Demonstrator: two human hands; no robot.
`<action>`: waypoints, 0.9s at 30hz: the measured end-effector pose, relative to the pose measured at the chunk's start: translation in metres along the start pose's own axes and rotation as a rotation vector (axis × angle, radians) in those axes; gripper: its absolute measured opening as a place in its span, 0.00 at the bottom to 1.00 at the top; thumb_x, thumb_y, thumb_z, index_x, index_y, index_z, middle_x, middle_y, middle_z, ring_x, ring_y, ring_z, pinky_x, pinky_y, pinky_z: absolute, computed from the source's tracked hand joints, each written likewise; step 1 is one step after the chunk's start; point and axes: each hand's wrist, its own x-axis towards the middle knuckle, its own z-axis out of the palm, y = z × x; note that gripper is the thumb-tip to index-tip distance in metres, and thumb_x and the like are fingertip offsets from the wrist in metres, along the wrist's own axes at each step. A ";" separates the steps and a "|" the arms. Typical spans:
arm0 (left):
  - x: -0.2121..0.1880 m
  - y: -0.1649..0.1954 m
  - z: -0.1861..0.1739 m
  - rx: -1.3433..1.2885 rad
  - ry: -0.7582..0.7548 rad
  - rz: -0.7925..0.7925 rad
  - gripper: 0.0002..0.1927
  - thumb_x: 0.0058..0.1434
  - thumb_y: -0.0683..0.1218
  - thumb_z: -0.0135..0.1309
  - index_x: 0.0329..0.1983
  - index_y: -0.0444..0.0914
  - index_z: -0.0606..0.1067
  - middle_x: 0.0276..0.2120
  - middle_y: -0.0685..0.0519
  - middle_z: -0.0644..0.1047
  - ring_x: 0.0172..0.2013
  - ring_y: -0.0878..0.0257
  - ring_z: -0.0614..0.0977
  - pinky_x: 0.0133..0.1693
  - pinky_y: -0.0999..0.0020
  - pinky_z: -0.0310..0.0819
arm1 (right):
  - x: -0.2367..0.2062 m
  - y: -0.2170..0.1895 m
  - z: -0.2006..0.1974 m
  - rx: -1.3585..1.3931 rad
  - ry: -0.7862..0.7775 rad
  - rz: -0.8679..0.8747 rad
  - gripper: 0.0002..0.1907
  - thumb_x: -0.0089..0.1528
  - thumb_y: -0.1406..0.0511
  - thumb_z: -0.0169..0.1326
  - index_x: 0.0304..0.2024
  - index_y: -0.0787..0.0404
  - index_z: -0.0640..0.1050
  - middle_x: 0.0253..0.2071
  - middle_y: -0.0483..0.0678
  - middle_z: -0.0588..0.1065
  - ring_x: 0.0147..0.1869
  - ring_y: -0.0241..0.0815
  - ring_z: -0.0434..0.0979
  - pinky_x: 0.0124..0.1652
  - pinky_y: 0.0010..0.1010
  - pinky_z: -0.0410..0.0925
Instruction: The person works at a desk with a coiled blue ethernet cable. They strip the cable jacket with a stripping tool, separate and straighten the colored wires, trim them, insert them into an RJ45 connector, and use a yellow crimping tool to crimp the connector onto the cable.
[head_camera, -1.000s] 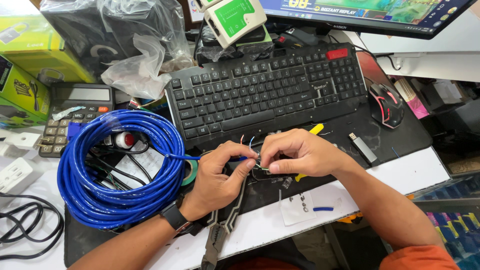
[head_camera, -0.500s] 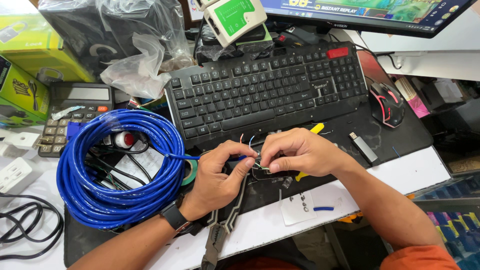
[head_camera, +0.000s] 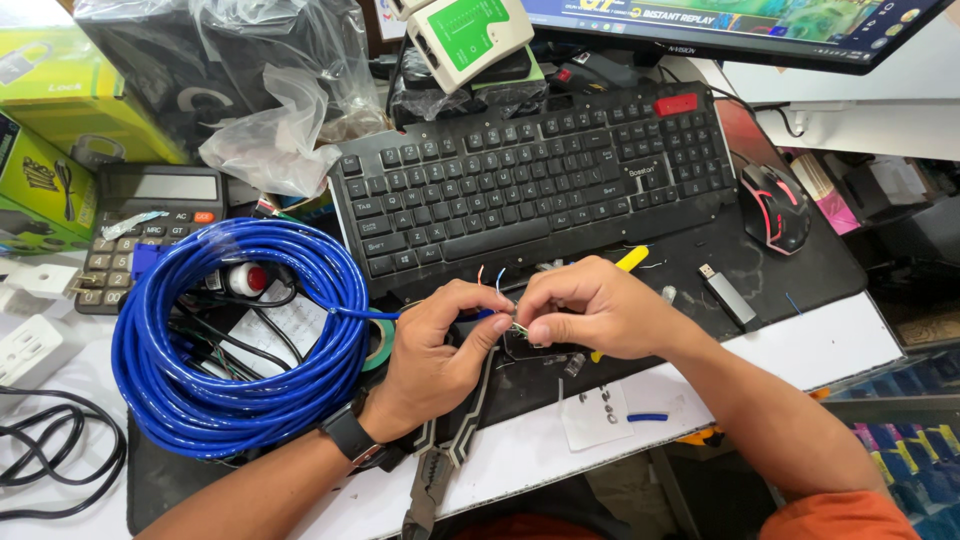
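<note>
A thick coil of blue network cable (head_camera: 235, 340) lies on the desk at the left. Its free end runs right into my left hand (head_camera: 440, 345), which pinches the cable end just in front of the keyboard. My right hand (head_camera: 590, 310) meets it fingertip to fingertip and grips the thin coloured wires (head_camera: 500, 285) that fan out of the stripped end. Two of those wires stick up above my fingers. A black watch sits on my left wrist. A crimping tool (head_camera: 432, 480) lies under my left forearm at the desk's front edge.
A black keyboard (head_camera: 530, 175) lies behind my hands, a black and red mouse (head_camera: 773, 205) to its right. A grey USB stick (head_camera: 727, 293), a yellow-handled tool (head_camera: 630, 262), a calculator (head_camera: 150, 215), green boxes (head_camera: 50, 120), a green cable tester (head_camera: 470, 35) and black cords (head_camera: 50, 465) surround the work spot.
My fingers have shifted slightly on the wire ends; both hands stay in the same spot in front of the keyboard.
</note>
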 end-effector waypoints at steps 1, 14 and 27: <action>0.000 0.000 0.000 0.003 0.005 0.005 0.07 0.63 0.41 0.62 0.44 0.36 0.78 0.37 0.51 0.82 0.38 0.61 0.85 0.43 0.69 0.78 | 0.000 -0.002 0.002 -0.033 0.013 0.010 0.07 0.62 0.67 0.62 0.40 0.65 0.81 0.33 0.44 0.78 0.34 0.32 0.74 0.34 0.25 0.68; -0.003 -0.004 -0.002 -0.031 -0.022 0.002 0.05 0.66 0.40 0.58 0.43 0.36 0.76 0.35 0.51 0.80 0.36 0.62 0.82 0.40 0.69 0.75 | 0.002 -0.011 0.017 -0.326 0.230 -0.329 0.04 0.63 0.74 0.58 0.41 0.63 0.78 0.38 0.46 0.74 0.38 0.35 0.76 0.37 0.26 0.70; 0.001 0.002 0.004 0.152 -0.135 0.111 0.06 0.62 0.39 0.60 0.41 0.39 0.77 0.35 0.54 0.79 0.36 0.59 0.80 0.40 0.66 0.66 | -0.004 -0.011 0.006 -0.130 0.105 -0.169 0.01 0.64 0.72 0.58 0.37 0.65 0.78 0.36 0.46 0.75 0.37 0.35 0.76 0.38 0.25 0.70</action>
